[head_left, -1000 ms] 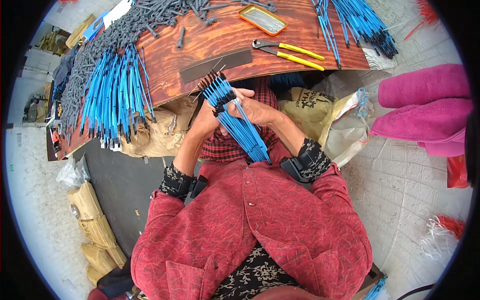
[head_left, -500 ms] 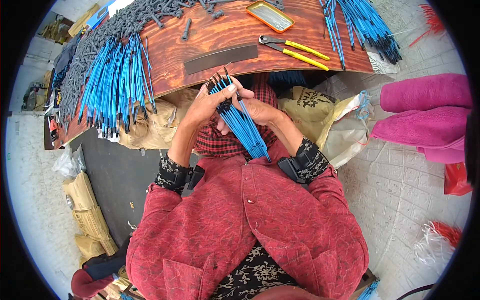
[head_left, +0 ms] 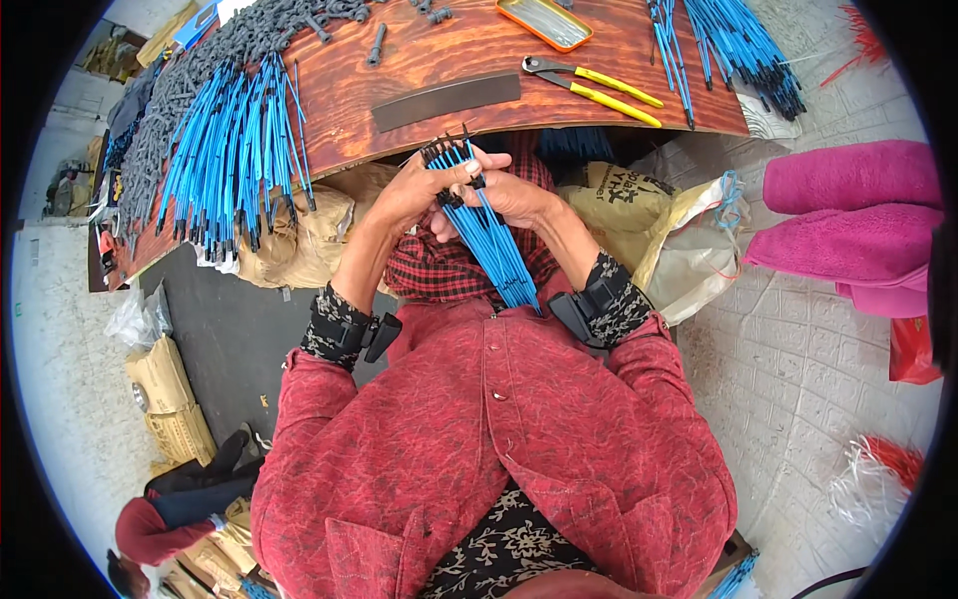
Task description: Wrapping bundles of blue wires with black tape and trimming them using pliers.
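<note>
The left hand (head_left: pixel 404 195) is closed around a bundle of blue rods (head_left: pixel 489 235), gripping it near the black-tipped upper ends, which fan out just above the fingers. The right hand (head_left: pixel 509 195) sits touching the bundle from the other side, its fingers pinched on one of the black end pieces. The bundle slants down from both hands toward the person's lap, over a red checked cloth (head_left: pixel 449 270).

The step in hand looks like fitting or seating a black cap on one rod's end while the rest are held together. The next move would call for a steady grip from the left hand and a fine, straight push from the right.

Beyond the hands, on the wooden counter (head_left: pixel 449 60), lie yellow-handled pliers (head_left: pixel 599 85), an orange tray (head_left: pixel 544 22) and a dark flat strip (head_left: pixel 446 100). Left of the left hand, more blue rods (head_left: pixel 230 150) hang over the counter's edge. Right of the right hand stands a tan printed sack (head_left: pixel 619 200); below left lie brown paper packages (head_left: pixel 165 394).
</note>
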The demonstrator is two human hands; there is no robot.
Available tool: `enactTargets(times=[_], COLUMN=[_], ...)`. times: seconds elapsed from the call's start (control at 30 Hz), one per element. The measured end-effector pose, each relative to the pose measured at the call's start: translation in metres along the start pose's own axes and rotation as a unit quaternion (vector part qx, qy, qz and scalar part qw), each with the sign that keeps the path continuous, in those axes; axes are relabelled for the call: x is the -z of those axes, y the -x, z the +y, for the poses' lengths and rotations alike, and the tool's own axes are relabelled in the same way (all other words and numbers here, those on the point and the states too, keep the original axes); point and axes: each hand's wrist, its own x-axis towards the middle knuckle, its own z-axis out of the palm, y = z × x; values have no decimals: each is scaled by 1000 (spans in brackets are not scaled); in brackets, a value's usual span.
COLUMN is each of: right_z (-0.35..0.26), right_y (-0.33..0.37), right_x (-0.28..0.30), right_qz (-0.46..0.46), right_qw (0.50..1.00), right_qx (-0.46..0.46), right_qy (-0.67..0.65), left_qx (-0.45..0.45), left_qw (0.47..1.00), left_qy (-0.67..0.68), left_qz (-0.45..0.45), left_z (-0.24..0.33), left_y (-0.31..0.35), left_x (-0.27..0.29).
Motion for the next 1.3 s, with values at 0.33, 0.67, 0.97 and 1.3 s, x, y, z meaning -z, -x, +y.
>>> enactTargets(times=[0.33, 0.67, 0.97, 1.3], right_z=[24, 40, 37, 28], right_y=[-12, -18, -43, -23], right_x=[0, 2, -41, -16], right_qz=[36, 68, 65, 99], right_qw=[997, 996, 985, 987], right_qx=[-64, -48, -137, -108], right_qy=[-21, 29, 85, 70], left_qx=[5, 9, -37, -46], left_qw=[993, 992, 986, 992], left_qy=[109, 75, 115, 67], left_qz=[41, 101, 114, 97], left_z=[-18, -22, -19, -31], left_y=[15, 36, 84, 43], left_x=[11, 5, 18, 14])
